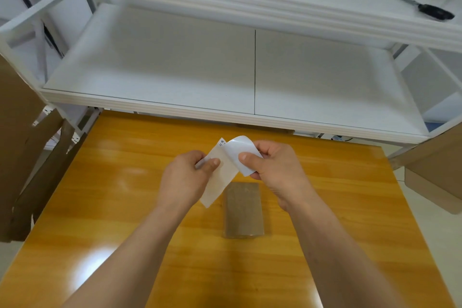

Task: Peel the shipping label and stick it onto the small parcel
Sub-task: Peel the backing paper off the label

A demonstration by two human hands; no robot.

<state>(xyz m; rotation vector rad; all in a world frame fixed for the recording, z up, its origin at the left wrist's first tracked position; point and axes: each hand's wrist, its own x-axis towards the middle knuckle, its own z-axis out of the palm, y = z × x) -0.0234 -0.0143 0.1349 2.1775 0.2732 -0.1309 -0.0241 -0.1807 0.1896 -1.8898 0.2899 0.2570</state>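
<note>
I see both hands raised over the glossy orange wooden bench (pixel 125 207) at the centre of the frame. My left hand (pixel 183 179) pinches the translucent backing sheet (pixel 220 182), which hangs down toward the parcel. My right hand (pixel 272 170) is closed on the white rectangular shipping label (pixel 241 149), curled up and partly peeled away, print showing at its upper corner. The small brown cardboard parcel (pixel 243 210) lies flat on the bench just below the hands. Black-handled scissors (pixel 425 7) rest on the white shelf (pixel 250 5) at upper right.
</note>
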